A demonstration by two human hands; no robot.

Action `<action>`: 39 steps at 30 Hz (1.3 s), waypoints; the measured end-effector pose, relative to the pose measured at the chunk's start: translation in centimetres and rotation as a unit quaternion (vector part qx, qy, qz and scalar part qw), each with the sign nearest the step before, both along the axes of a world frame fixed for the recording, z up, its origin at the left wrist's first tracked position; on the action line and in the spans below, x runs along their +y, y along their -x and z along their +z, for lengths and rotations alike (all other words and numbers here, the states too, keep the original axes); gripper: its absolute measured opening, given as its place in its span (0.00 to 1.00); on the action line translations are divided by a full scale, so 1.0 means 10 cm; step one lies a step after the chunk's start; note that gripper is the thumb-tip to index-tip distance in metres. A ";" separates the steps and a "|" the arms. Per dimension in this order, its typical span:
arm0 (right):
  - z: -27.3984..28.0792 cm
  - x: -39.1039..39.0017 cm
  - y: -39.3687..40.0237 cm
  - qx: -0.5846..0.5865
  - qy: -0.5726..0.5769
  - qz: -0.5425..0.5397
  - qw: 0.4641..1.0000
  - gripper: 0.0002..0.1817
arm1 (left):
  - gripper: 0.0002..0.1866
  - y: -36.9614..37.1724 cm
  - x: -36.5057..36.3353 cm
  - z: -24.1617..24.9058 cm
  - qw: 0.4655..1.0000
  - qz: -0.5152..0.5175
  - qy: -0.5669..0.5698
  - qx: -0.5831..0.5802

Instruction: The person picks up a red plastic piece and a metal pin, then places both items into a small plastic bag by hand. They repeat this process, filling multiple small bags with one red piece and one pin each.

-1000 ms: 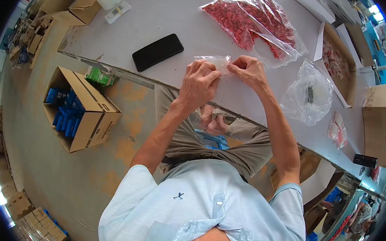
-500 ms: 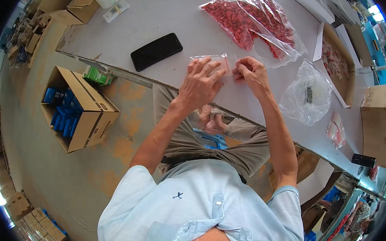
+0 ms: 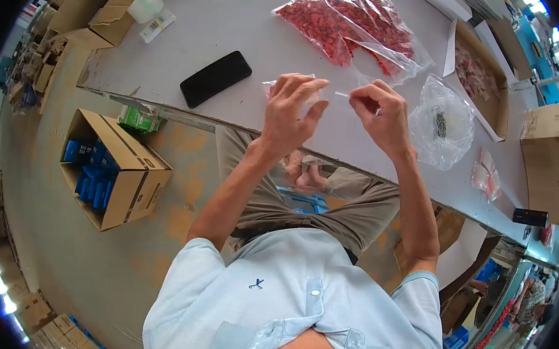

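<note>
My left hand point(image 3: 290, 108) is over a small clear bag point(image 3: 270, 90) on the table, its fingers apart and thumb spread to the right. The bag is mostly hidden under the fingers. To its right, my right hand point(image 3: 382, 117) pinches a thin white strip point(image 3: 342, 94) that points left toward my left hand. Above both hands lies a large clear bag of red pieces point(image 3: 343, 28). A clear bag with small dark items point(image 3: 441, 125) rests just right of my right hand.
A black phone point(image 3: 215, 79) lies left of my hands. An open carton point(image 3: 480, 85) with small bags stands at the right, near a small red-and-clear packet point(image 3: 486, 176) and a black object point(image 3: 529, 217). A box of blue packs point(image 3: 141, 183) sits on the floor, left.
My right hand has moved slightly right, and the white strip now shows at its fingertips. My left thumb has spread away from the small bag. The whole view has shifted a little.
</note>
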State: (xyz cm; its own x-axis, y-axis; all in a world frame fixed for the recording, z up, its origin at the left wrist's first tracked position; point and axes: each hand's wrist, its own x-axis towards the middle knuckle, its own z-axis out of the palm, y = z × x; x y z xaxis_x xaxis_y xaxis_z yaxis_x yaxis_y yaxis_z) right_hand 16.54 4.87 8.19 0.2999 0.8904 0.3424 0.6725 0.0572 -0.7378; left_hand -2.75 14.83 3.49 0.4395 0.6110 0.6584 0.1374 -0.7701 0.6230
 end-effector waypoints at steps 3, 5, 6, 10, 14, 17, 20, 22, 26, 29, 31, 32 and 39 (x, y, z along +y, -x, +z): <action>0.07 -0.14 0.00 -0.044 0.040 0.030 0.998 0.06 | 0.17 -0.17 -0.09 0.00 0.999 -0.041 0.000 0.016; 0.08 -0.22 -0.01 -0.068 0.051 0.055 0.995 0.05 | 0.10 -0.25 -0.14 -0.08 0.995 -0.083 0.038 0.032; 0.07 -0.25 -0.03 -0.066 0.051 0.049 0.995 0.05 | 0.10 -0.27 -0.16 -0.09 0.995 -0.089 0.038 0.033; -0.02 -0.37 -0.13 -0.084 0.046 0.074 0.993 0.05 | 0.08 -0.34 -0.28 -0.16 0.992 -0.117 0.025 0.027; -0.05 -0.42 -0.19 -0.085 0.068 0.095 0.989 0.04 | 0.08 -0.36 -0.35 -0.18 0.987 -0.143 0.068 0.034; -0.09 -0.47 -0.22 -0.070 0.062 0.084 0.992 0.06 | 0.06 -0.38 -0.40 -0.19 0.971 -0.154 0.179 0.039; -0.08 -0.55 -0.10 -0.041 -0.033 -0.053 0.997 0.05 | 0.03 -0.42 -0.42 -0.30 0.909 -0.151 0.388 -0.002; -0.19 -0.66 -0.10 0.016 -0.039 -0.090 0.995 0.06 | 0.03 -0.42 -0.43 -0.24 0.883 -0.146 0.445 -0.018; -0.50 -0.76 0.04 0.205 -0.004 -0.112 0.972 0.09 | 0.04 -0.48 -0.46 -0.28 0.837 -0.162 0.519 -0.058; -0.49 -0.70 0.15 0.239 0.008 -0.099 0.966 0.10 | 0.06 -0.55 -0.51 -0.29 0.836 -0.173 0.513 -0.091; -0.48 -0.66 0.14 0.239 0.005 -0.096 0.966 0.12 | 0.06 -0.58 -0.54 -0.29 0.840 -0.175 0.507 -0.089; -0.45 -0.65 0.14 0.233 0.015 -0.099 0.967 0.11 | 0.06 -0.59 -0.55 -0.29 0.843 -0.175 0.501 -0.088; -0.46 -0.62 0.05 0.316 0.039 -0.091 0.944 0.07 | 0.08 -0.57 -0.54 -0.33 0.849 -0.193 0.486 -0.071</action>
